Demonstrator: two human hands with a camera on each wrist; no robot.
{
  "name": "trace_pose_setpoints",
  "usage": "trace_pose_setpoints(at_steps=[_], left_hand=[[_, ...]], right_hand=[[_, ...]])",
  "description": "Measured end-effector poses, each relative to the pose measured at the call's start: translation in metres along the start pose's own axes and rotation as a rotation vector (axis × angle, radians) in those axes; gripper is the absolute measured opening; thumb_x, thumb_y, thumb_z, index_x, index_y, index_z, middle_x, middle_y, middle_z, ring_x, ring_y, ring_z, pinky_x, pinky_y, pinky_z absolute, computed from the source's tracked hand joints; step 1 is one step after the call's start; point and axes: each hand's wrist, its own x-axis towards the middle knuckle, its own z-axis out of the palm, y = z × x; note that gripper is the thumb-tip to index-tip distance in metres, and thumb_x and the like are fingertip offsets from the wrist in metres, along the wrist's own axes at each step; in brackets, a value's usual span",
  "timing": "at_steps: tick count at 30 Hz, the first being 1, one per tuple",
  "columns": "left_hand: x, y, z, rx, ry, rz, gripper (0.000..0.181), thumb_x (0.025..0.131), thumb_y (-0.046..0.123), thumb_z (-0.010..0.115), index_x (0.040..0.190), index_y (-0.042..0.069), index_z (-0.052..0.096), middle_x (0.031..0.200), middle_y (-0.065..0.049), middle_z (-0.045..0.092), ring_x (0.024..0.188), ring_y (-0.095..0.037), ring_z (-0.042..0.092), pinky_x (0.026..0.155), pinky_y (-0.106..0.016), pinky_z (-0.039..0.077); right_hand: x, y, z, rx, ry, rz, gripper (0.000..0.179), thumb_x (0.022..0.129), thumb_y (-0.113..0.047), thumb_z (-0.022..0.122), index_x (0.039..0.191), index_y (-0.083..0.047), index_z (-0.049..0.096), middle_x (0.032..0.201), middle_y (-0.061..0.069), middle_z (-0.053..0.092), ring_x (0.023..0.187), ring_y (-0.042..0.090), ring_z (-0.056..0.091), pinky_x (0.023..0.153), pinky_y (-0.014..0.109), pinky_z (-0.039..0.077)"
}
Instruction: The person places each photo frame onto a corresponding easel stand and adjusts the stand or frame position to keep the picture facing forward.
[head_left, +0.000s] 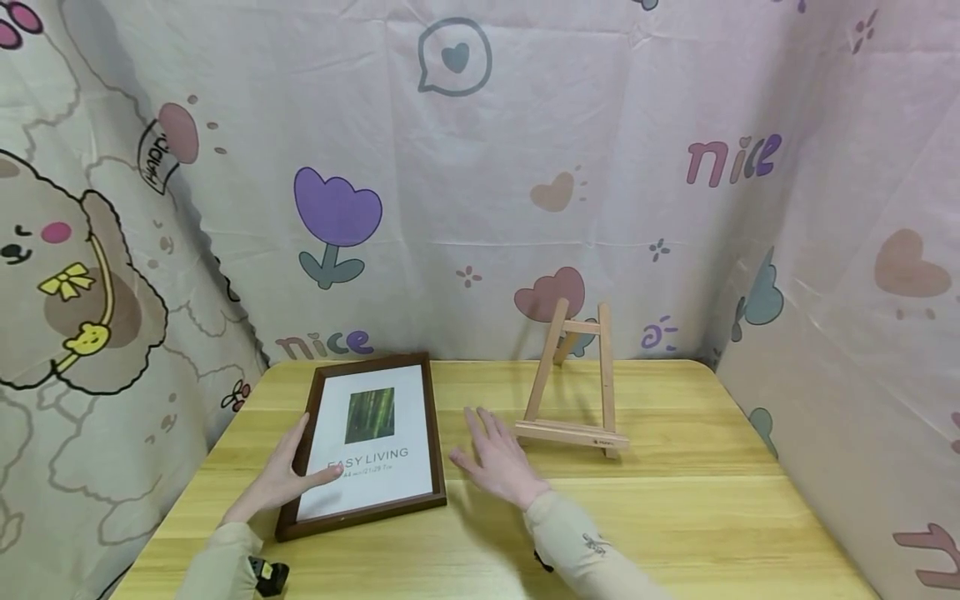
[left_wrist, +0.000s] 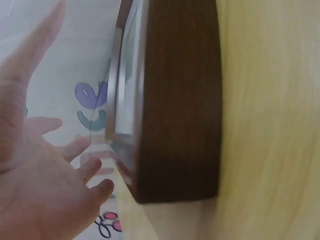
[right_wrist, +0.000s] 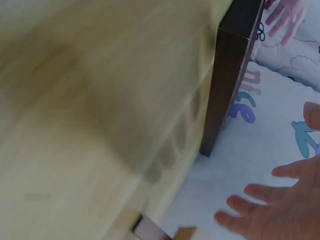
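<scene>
A dark brown picture frame point(head_left: 437, 450) lies flat on the left of the table, with a white sheet marked "EASY LIVING" and a small green picture inside. My left hand point(head_left: 279, 479) is at its left side, thumb spread above the sheet. In the left wrist view the fingers point(left_wrist: 90, 167) look apart from the thick frame edge point(left_wrist: 181, 105). Between the frame and a small wooden easel point(head_left: 609, 375), my right hand point(head_left: 498, 462) hovers palm down with fingers spread. It holds nothing, and the right wrist view shows a gap to the frame point(right_wrist: 230, 75).
The easel stands upright at the back right of the wooden table point(head_left: 675, 517), its ledge facing me. A printed cloth point(head_left: 480, 167) hangs close behind the table's back edge and along both sides.
</scene>
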Motion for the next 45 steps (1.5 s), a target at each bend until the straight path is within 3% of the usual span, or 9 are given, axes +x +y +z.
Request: trace_pose_setpoints(at_steps=[4, 11, 18, 23, 27, 30, 36, 45], left_hand=[[-0.002, -0.007, 0.000, 0.001, -0.034, -0.002, 0.120, 0.082, 0.040, 0.079, 0.160, -0.002, -0.001, 0.160, -0.042, 0.006, 0.141, -0.066, 0.014, 0.104, -0.084, 0.027], [-0.007, -0.017, 0.000, -0.072, -0.134, -0.031, 0.126, 0.080, 0.034, 0.083, 0.161, 0.004, -0.008, 0.160, -0.042, -0.007, 0.142, -0.068, 0.004, 0.102, -0.086, 0.024], [-0.012, -0.022, 0.001, -0.110, -0.173, 0.003, 0.135, 0.073, 0.027, 0.089, 0.161, 0.005, -0.011, 0.160, -0.041, -0.011, 0.141, -0.070, -0.002, 0.101, -0.089, 0.017], [-0.015, -0.025, 0.000, -0.118, -0.205, 0.002, 0.136, 0.072, 0.026, 0.089, 0.159, 0.002, -0.013, 0.158, -0.042, -0.011, 0.141, -0.069, 0.000, 0.103, -0.087, 0.018], [-0.018, -0.028, -0.002, -0.114, -0.248, -0.031, 0.137, 0.075, 0.027, 0.088, 0.157, -0.002, -0.017, 0.158, -0.044, -0.011, 0.142, -0.069, 0.000, 0.105, -0.085, 0.018], [-0.020, -0.031, -0.004, -0.112, -0.273, -0.048, 0.137, 0.076, 0.027, 0.087, 0.155, -0.006, -0.019, 0.157, -0.044, -0.012, 0.142, -0.068, -0.002, 0.107, -0.085, 0.017], [-0.021, -0.033, -0.006, -0.094, -0.299, -0.091, 0.141, 0.074, 0.034, 0.088, 0.153, -0.009, -0.020, 0.153, -0.048, -0.010, 0.138, -0.070, 0.003, 0.106, -0.083, 0.022], [-0.016, -0.035, -0.007, -0.097, -0.321, -0.161, 0.140, 0.074, 0.040, 0.088, 0.153, -0.012, -0.016, 0.152, -0.048, -0.011, 0.139, -0.068, 0.003, 0.110, -0.081, 0.022]], right_hand=[[0.007, -0.002, 0.010, 0.019, -0.028, -0.016, 0.078, 0.101, -0.049, 0.054, 0.158, -0.003, 0.026, 0.161, 0.028, 0.030, 0.147, 0.048, 0.033, 0.118, 0.063, 0.035], [0.017, -0.008, 0.022, 0.067, -0.116, 0.033, 0.084, 0.098, -0.054, 0.056, 0.161, -0.010, 0.022, 0.162, 0.023, 0.030, 0.149, 0.043, 0.032, 0.120, 0.059, 0.035], [0.022, -0.007, 0.030, 0.154, -0.219, 0.081, 0.097, 0.091, -0.056, 0.066, 0.163, -0.013, 0.016, 0.164, 0.023, 0.028, 0.152, 0.039, 0.030, 0.122, 0.059, 0.032], [0.029, -0.001, 0.032, 0.272, -0.284, 0.068, 0.107, 0.086, -0.047, 0.077, 0.162, -0.008, 0.013, 0.162, 0.023, 0.033, 0.148, 0.040, 0.037, 0.121, 0.057, 0.034], [0.033, 0.006, 0.032, 0.434, -0.337, 0.066, 0.109, 0.082, -0.030, 0.084, 0.161, -0.004, 0.014, 0.152, 0.022, 0.046, 0.129, 0.034, 0.055, 0.112, 0.050, 0.047], [0.034, 0.009, 0.032, 0.492, -0.363, 0.072, 0.111, 0.079, -0.022, 0.087, 0.161, -0.004, 0.015, 0.145, 0.021, 0.051, 0.119, 0.027, 0.057, 0.107, 0.046, 0.050], [0.035, 0.007, 0.033, 0.508, -0.383, 0.096, 0.114, 0.075, -0.019, 0.089, 0.162, -0.007, 0.016, 0.145, 0.020, 0.050, 0.122, 0.030, 0.056, 0.109, 0.048, 0.049], [0.034, 0.001, 0.037, 0.426, -0.382, 0.118, 0.118, 0.071, -0.019, 0.092, 0.162, -0.008, 0.016, 0.150, 0.021, 0.045, 0.134, 0.037, 0.048, 0.115, 0.054, 0.042]])
